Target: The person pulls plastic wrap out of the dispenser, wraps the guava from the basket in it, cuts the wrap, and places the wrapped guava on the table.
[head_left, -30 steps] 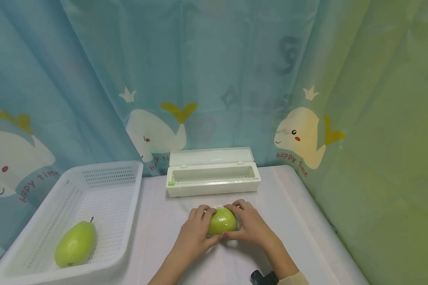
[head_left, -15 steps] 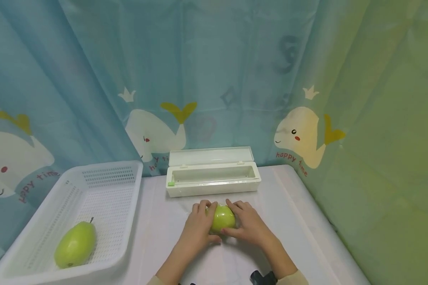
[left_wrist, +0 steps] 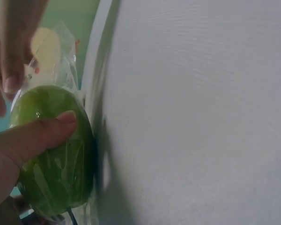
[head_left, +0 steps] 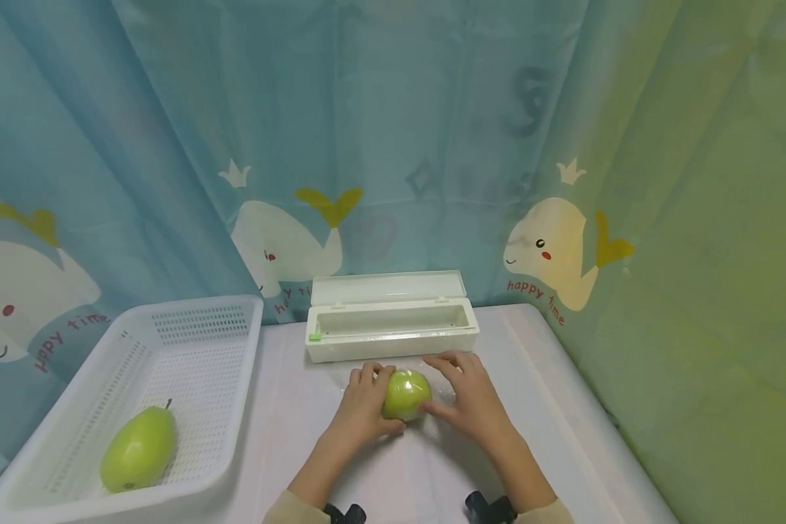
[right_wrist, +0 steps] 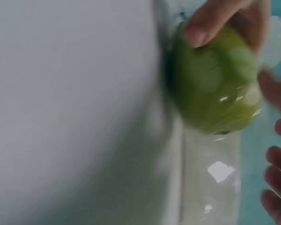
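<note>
A green pear (head_left: 406, 395) covered in clear plastic film (left_wrist: 64, 61) lies on the white table, its stem towards the left hand. My left hand (head_left: 362, 406) grips it from the left, thumb (left_wrist: 42, 133) pressed along the near side. On the other side, my right hand (head_left: 473, 399) is held with spread fingers, apart from the pear's body. In the left wrist view a loose end of film stands up beyond the pear, close to the right fingers. Smooth, shiny film shows over the pear (right_wrist: 215, 89) in the right wrist view.
Behind the hands stands a long white film dispenser box (head_left: 393, 349), lid raised, with a green slider (head_left: 314, 337). A white plastic basket (head_left: 245, 407) at the left holds a second pear (head_left: 139, 450). Curtains (head_left: 399, 145) rise behind the table (head_left: 550, 437).
My right hand has let go of the pear's right side and moved up and right, fingers spreading. The pear has shifted slightly away from me, still in my left hand.
</note>
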`<state>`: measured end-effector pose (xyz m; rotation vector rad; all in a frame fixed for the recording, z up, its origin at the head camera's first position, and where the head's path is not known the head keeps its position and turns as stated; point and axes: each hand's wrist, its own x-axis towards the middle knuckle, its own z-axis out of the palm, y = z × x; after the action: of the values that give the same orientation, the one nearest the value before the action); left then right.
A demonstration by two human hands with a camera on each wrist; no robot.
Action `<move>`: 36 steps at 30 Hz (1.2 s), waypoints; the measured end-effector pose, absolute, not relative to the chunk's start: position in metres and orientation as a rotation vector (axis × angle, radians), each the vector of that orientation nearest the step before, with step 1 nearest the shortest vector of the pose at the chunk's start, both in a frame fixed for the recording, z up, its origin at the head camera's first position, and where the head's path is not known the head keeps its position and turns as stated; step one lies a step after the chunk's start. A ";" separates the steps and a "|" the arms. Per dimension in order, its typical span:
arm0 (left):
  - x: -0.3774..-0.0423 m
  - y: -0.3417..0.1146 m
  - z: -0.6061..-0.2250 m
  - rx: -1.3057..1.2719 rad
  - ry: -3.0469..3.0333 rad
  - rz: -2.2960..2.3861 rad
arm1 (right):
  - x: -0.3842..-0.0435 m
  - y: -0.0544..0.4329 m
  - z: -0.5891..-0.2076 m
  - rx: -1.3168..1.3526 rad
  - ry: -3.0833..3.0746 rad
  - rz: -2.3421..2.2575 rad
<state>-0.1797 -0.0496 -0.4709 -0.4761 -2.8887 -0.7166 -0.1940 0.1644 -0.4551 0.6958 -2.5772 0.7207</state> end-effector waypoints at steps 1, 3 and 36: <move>-0.180 -0.050 -0.470 -0.471 -2.893 -0.734 | -0.192 0.164 -0.451 0.660 -2.561 0.755; -0.180 -0.050 -0.468 -0.462 -2.904 -0.760 | -0.187 0.163 -0.444 0.602 -2.584 0.852; -0.190 -0.054 -0.464 -0.496 -2.942 -0.822 | -0.192 0.142 -0.478 0.546 -2.704 1.327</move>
<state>-0.1900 -0.0541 -0.4637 -0.4963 -2.9420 -0.8217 -0.1915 0.1421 -0.4782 0.5459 -2.7036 1.3265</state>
